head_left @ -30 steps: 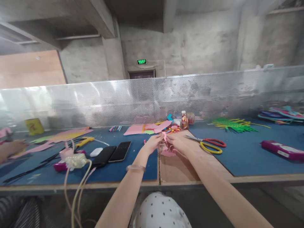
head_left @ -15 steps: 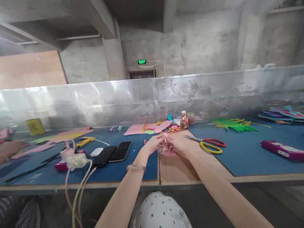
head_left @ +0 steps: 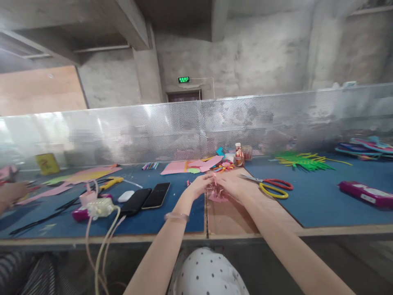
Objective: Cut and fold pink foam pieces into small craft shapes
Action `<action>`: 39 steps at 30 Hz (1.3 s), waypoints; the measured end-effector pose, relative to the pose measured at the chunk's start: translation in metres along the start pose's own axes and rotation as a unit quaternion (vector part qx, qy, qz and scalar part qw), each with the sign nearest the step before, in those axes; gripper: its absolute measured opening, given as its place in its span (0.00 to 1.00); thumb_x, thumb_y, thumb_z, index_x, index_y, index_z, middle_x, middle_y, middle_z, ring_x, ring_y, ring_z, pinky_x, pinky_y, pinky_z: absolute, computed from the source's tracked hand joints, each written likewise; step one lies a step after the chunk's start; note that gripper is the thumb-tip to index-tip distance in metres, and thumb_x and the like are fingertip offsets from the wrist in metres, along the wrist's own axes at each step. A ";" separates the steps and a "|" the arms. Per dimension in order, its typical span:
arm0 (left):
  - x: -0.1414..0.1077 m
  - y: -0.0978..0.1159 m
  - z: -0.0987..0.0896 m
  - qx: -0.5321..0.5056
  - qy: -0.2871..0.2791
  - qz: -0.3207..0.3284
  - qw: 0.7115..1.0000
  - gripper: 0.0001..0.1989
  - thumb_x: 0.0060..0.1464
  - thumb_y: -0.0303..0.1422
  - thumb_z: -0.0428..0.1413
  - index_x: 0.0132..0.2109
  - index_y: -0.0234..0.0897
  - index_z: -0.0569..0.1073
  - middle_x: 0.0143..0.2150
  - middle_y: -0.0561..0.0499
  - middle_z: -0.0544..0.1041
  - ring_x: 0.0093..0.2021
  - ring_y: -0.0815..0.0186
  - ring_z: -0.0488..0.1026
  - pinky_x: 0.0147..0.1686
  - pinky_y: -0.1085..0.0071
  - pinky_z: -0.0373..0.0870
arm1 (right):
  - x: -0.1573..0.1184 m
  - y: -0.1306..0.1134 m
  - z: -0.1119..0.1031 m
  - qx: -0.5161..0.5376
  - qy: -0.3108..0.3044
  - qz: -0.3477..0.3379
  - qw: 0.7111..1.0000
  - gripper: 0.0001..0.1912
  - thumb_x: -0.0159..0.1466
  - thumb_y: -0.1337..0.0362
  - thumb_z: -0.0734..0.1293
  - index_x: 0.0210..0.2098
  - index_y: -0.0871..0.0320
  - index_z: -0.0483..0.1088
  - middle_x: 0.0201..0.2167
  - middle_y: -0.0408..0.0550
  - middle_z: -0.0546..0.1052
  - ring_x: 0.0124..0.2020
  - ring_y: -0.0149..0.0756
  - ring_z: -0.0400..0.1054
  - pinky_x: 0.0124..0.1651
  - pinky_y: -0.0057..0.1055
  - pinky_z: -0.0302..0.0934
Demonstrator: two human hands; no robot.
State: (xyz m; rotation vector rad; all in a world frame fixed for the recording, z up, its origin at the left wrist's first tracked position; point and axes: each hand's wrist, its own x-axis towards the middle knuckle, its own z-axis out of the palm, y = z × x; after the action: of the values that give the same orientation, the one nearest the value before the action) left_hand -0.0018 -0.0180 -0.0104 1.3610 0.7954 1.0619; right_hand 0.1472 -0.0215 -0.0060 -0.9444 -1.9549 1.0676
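Observation:
Both hands meet over the bare wooden strip of the table, fingers closed round a small piece of pink paper [head_left: 215, 177]. My left hand [head_left: 200, 185] pinches it from the left, a bracelet [head_left: 176, 216] on its wrist. From the other side my right hand [head_left: 230, 185] grips the same piece, its fingertips partly hidden. More pink paper [head_left: 218, 198] lies just under the fingers; I cannot tell whether it joins the held piece. Right of my right hand rest scissors [head_left: 272, 187] with red and yellow handles.
Two phones [head_left: 156, 195] and a white case [head_left: 125, 196] lie to the left, beside a plug block [head_left: 102, 207] with hanging cables. Coloured paper sheets [head_left: 175, 167], a bottle [head_left: 238, 154] and green strips [head_left: 307, 161] stand farther back. Another person's hand [head_left: 14, 192] is at far left.
My fingers have shifted slightly around the pink paper, and less of the held piece shows above them. Both arms stay nearly where they were.

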 end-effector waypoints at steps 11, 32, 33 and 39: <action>-0.002 0.002 0.004 0.015 0.009 -0.004 1.000 0.21 0.40 0.43 0.60 0.38 0.33 0.72 0.27 0.51 0.71 0.24 0.72 0.67 0.31 0.70 0.65 | -0.008 -0.012 -0.002 -0.001 -0.039 -0.004 0.999 0.24 0.53 0.44 0.62 0.26 0.62 0.66 0.18 0.44 0.69 0.18 0.26 0.58 0.23 0.26 0.52; 0.003 -0.003 -0.001 -0.008 0.004 0.013 1.000 0.22 0.38 0.44 0.61 0.37 0.31 0.71 0.24 0.53 0.69 0.23 0.74 0.64 0.28 0.73 0.60 | -0.010 -0.012 -0.001 0.094 -0.007 -0.021 0.995 0.19 0.54 0.49 0.63 0.34 0.58 0.69 0.20 0.44 0.71 0.21 0.30 0.63 0.23 0.26 0.54; 0.003 -0.003 -0.002 -0.007 0.004 0.014 1.000 0.22 0.38 0.43 0.61 0.37 0.32 0.71 0.24 0.53 0.69 0.22 0.74 0.64 0.28 0.73 0.60 | -0.007 -0.009 -0.001 0.101 -0.015 -0.019 0.995 0.19 0.54 0.49 0.64 0.34 0.58 0.68 0.20 0.43 0.71 0.22 0.30 0.63 0.23 0.26 0.55; 0.005 -0.005 -0.004 -0.008 -0.007 0.015 1.000 0.21 0.38 0.44 0.61 0.37 0.32 0.71 0.25 0.53 0.69 0.23 0.73 0.65 0.29 0.72 0.61 | 0.006 0.008 -0.003 0.129 -0.042 0.025 0.990 0.19 0.57 0.49 0.60 0.35 0.59 0.66 0.19 0.44 0.71 0.19 0.29 0.64 0.22 0.25 0.56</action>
State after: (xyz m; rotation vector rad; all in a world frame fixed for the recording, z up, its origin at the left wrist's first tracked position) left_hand -0.0028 -0.0116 -0.0149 1.3682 0.7566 1.0798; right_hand 0.1485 -0.0127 -0.0104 -0.8205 -1.8110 1.3714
